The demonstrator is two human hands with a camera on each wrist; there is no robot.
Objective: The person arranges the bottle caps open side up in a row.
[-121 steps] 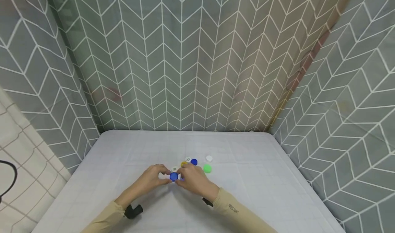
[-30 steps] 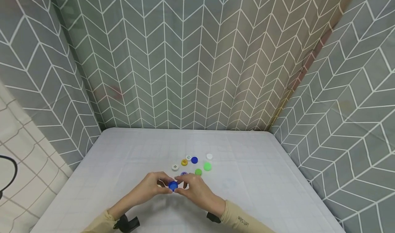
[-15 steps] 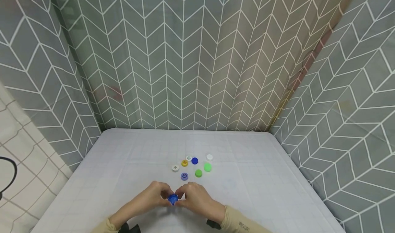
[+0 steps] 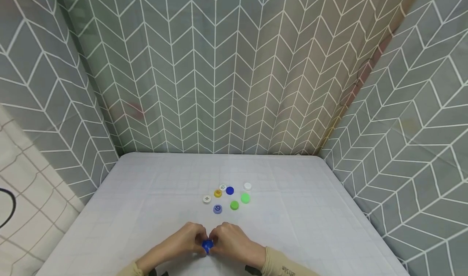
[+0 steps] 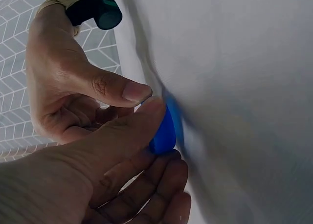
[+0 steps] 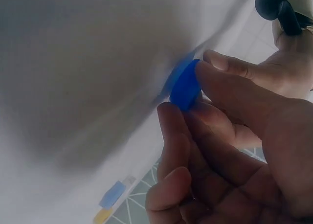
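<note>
In the head view my left hand (image 4: 188, 240) and right hand (image 4: 232, 243) meet close over the white table, near its front. Between their fingertips they pinch a translucent blue bottle cap (image 4: 207, 245), one hand on each side. The left wrist view shows the cap (image 5: 165, 132) tilted on edge close to the cloth, with my left thumb and fingers around its rim and my right thumb by its upper edge. From the right wrist camera, the cap (image 6: 186, 88) sits between my right thumb and index finger; the left hand (image 6: 274, 72) is behind it.
Several loose caps lie farther back: pale violet-blue (image 4: 217, 209), green (image 4: 234, 205), bright green (image 4: 245, 198), dark blue (image 4: 229, 190), yellow (image 4: 217, 193) and white ones (image 4: 206, 199). A grey patterned curtain (image 4: 219, 85) hangs behind the table (image 4: 292, 215).
Both hands have drawn the blue cap toward the front of the table, away from the other caps, which stay in place. The cap has tilted and the hands have closed in around it.
</note>
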